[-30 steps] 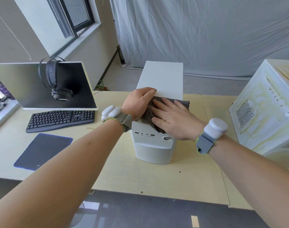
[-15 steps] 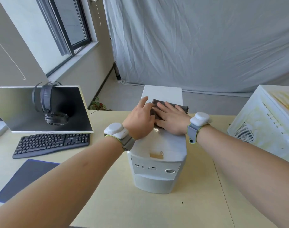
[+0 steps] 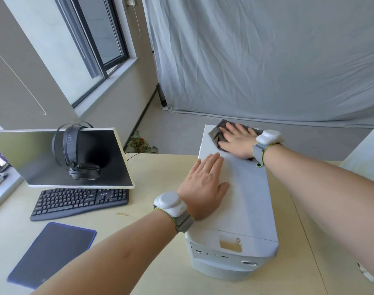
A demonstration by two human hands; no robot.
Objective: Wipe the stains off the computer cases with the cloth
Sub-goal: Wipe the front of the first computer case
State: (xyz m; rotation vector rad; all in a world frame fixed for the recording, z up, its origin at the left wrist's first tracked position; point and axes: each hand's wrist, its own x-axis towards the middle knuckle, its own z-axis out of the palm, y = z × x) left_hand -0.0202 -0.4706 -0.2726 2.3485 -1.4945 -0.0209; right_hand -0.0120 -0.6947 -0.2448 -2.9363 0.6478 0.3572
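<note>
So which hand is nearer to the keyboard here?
Left. The left hand rests flat on the near-left part of the computer case top, beside the keyboard. The right hand presses the cloth at the case's far end.

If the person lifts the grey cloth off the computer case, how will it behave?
The cloth looks bunched and wrinkled under the right hand, so it would probably hang limp. It seems thin, so likely light. On the smooth top of the computer case it probably slides easily.
</note>
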